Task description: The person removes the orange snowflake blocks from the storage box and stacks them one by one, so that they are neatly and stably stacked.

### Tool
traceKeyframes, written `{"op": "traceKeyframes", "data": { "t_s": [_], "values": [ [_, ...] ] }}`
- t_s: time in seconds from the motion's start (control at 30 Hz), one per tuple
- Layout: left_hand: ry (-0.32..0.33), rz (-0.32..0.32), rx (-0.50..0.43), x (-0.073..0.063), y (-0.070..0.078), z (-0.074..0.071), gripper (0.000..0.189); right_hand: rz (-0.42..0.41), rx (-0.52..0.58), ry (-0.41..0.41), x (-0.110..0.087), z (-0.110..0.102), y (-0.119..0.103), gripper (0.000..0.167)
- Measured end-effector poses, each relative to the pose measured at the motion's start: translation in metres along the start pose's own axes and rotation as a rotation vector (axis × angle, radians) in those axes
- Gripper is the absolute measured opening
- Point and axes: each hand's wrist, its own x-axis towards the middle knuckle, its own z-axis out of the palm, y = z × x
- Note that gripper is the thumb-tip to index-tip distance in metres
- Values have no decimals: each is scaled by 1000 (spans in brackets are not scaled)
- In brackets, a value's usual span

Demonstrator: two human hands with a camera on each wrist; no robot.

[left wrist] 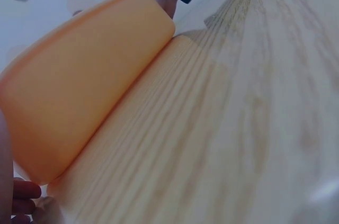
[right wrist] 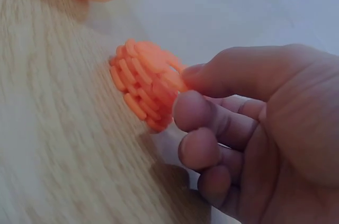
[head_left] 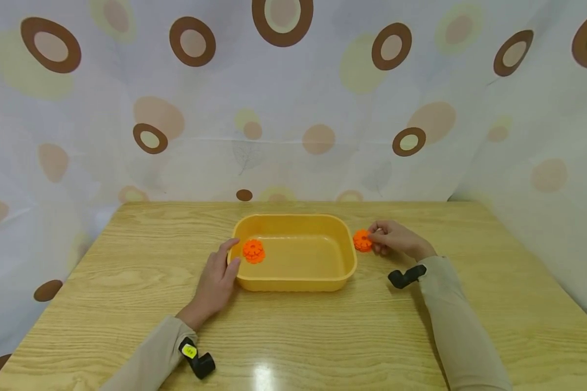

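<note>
A yellow plastic basin (head_left: 293, 284) stands on the table, its left end gripped by my left hand (head_left: 216, 282), with index finger and thumb at the rim. Inside that end lies a small pile of orange flower-shaped discs (head_left: 253, 250). Just beyond the basin's right end, my right hand (head_left: 396, 237) pinches the edge of a stack of similar orange flower-shaped discs (head_left: 362, 240) between thumb and index finger. In the right wrist view, several notched layers of the stack (right wrist: 140, 81) show close over the wood, while the other fingers curl below the thumb.
The wood-grain table (head_left: 293, 336) extends around the basin. A patterned cloth (head_left: 283, 108) hangs behind the table and along its sides. Small black devices (head_left: 198, 358) are strapped to both wrists over beige sleeves (head_left: 462, 326).
</note>
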Motion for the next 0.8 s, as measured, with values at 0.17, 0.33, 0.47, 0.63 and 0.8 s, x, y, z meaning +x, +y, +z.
{"op": "traceKeyframes", "data": {
  "t_s": [0.17,0.33,0.47,0.63,0.8],
  "values": [
    [-3,-2,-7,1,0,0,39,-4,4,5,0,-1,0,30],
    [-3,-9,-24,1,0,0,39,-1,2,13,1,0,0,31],
    [-8,-16,-25,0,1,0,39,-3,2,20,1,0,2,30],
    [-15,-29,-21,-1,1,-1,40,-9,4,37,1,0,3,30],
    [-9,-24,-10,-2,1,0,39,-28,0,66,0,2,2,28]
  ]
}}
